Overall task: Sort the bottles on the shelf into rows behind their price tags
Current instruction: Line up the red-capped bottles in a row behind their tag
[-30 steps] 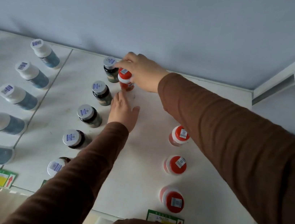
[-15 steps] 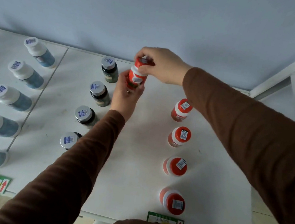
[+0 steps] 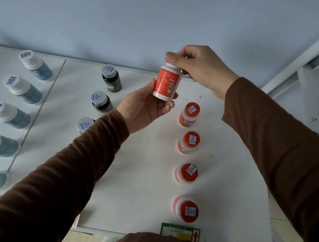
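Head view
Held bottle: a red-labelled white bottle [image 3: 167,83] is up off the shelf [image 3: 146,180], in the air between both hands, above the gap between the dark row and the red row.
Axis: its long axis runs near upright, cap end toward the wall and tipped slightly right, base toward the camera; the label text reads sideways.
Right hand [image 3: 201,67]: fingers closed around the cap from above (the cap itself is hidden under them).
Left hand [image 3: 146,108]: palm up under the base, thumb and fingers curled around the lower body, gripping it.
Red row: four red-capped bottles [image 3: 187,155] stand upright in a line behind a green price tag [image 3: 179,233] at the shelf's front edge.
Dark row: grey-capped dark bottles [image 3: 105,88] stand left of the held one, the nearer ones partly covered by the left sleeve.
Far left row: white-capped blue bottles [image 3: 8,114] stand on the next shelf panel.
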Tool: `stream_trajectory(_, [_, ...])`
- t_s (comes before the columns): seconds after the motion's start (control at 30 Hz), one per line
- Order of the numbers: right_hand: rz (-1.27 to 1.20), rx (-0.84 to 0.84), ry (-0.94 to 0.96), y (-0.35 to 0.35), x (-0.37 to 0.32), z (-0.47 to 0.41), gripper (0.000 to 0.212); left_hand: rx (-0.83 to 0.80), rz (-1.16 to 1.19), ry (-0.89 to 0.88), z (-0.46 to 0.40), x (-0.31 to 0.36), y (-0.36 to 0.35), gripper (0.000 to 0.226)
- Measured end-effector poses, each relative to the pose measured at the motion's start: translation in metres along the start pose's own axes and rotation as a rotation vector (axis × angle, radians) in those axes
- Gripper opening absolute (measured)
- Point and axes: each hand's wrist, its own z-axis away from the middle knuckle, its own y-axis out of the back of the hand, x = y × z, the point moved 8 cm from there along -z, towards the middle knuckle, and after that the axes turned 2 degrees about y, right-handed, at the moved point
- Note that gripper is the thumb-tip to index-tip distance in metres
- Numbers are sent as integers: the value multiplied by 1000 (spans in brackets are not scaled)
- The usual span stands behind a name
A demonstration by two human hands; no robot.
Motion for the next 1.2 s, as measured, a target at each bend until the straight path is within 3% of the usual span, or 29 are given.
stream_trajectory(0.13, [52, -7, 3, 5, 7, 2, 48, 43, -96, -68, -11, 5, 2, 42])
stream_trajectory(0.5, [451, 16, 88, 12, 45, -12, 39, 367, -1417, -282, -68, 29, 3, 49])
stream_trajectory(0.63, [559, -17, 72, 5, 69, -13, 38, 450, -1743, -292, -69, 30, 21, 47])
stream_trajectory(0.87, [603, -25, 98, -6, 86, -12, 37, 487, -1956, -204, -70, 22, 31, 46])
stream_trajectory(1.2, [593, -24, 96, -8, 85, -5, 50, 547, -2001, -163, -47, 19, 17, 47])
